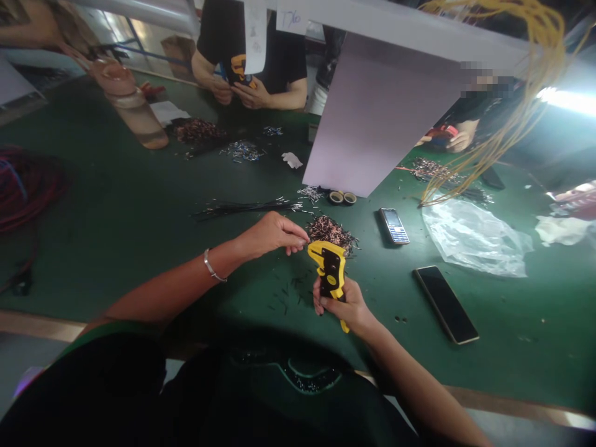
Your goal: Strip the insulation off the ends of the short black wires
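Note:
My right hand (347, 302) is wrapped round the handle of a yellow and black hand tool (331, 268), its jaws pointing up and to the left. At those jaws, my left hand (280, 234) has its fingers pinched together; what they hold is too small to make out. Just behind the tool lies a pile of short copper and black wire pieces (331, 231). A bundle of long black wires (246, 208) stretches beyond my left hand, its right end near some small silvery pieces (311, 194). Thin dark scraps are scattered on the green table (261, 323) below my hands.
A keypad phone (393, 226), a smartphone (446, 304) and a plastic bag (475, 236) lie to the right. Behind stand a pale panel (372, 118) and a bottle (135, 112). Yellow wires (526, 118) hang at right. Two other people work across the table.

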The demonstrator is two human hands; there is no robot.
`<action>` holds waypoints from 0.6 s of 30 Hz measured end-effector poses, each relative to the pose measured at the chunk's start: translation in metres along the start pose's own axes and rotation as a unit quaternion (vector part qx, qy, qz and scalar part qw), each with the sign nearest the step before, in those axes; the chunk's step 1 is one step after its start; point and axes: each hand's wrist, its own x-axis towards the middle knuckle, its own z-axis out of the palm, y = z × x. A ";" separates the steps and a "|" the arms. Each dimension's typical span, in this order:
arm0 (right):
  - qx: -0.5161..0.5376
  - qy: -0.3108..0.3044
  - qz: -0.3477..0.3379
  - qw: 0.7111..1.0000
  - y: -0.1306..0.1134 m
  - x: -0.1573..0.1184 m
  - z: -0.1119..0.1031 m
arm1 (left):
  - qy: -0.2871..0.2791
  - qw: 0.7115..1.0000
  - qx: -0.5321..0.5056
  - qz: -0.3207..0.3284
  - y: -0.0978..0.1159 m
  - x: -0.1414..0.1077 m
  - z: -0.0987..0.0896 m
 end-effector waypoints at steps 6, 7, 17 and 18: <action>-0.050 0.034 -0.016 0.998 0.010 0.005 0.001 | -0.018 1.000 -0.019 0.010 -0.011 0.007 -0.003; -0.055 0.034 -0.016 0.998 0.010 0.005 0.001 | -0.017 1.000 -0.020 0.012 -0.011 0.008 -0.003; -0.024 0.027 -0.012 0.999 0.016 0.009 0.004 | 0.005 1.000 -0.016 0.009 -0.008 0.012 -0.001; -0.024 0.027 -0.014 0.999 0.016 0.010 0.004 | 0.004 1.000 -0.016 0.010 -0.008 0.013 -0.001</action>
